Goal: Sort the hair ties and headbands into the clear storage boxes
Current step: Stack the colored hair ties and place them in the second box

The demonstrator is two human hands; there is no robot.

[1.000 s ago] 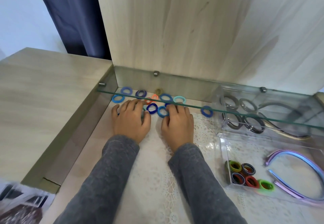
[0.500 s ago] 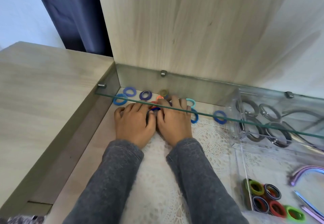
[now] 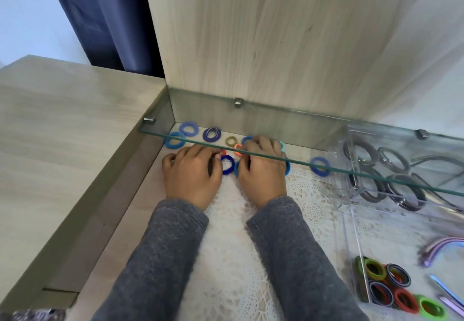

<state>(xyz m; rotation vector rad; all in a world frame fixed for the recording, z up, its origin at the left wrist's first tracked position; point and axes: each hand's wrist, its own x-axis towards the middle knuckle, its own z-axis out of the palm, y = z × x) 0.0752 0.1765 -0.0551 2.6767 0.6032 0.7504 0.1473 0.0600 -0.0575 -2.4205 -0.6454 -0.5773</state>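
Pale wood-grain panel point(image 3: 276, 31) fills the back, with a dark blue curtain point(image 3: 105, 14) and a white wall point(image 3: 22, 6) to its left. A raised wooden ledge point(image 3: 62, 124) runs down the left side, and the lower tabletop point(image 3: 135, 220) beside it lies under a white lace cloth point(image 3: 308, 195). A glass shelf point(image 3: 351, 173) on metal pegs point(image 3: 238, 102) spans the far part of the recess. At right, the far clear box point(image 3: 336, 149) under the glass holds grey hair ties point(image 3: 371, 190). The near clear box point(image 3: 351, 232) holds red, green and dark hair ties point(image 3: 404, 300), with lilac and blue headbands point(image 3: 437, 245) beside them. Loose hair ties point(image 3: 175, 140), mostly blue, lie scattered on the far tabletop below the glass. The left hand point(image 3: 190, 172) and right hand point(image 3: 261, 170) are palm-down among them, fingers bent, with a dark blue tie point(image 3: 228, 165) between them. I cannot tell whether either hand pinches one.
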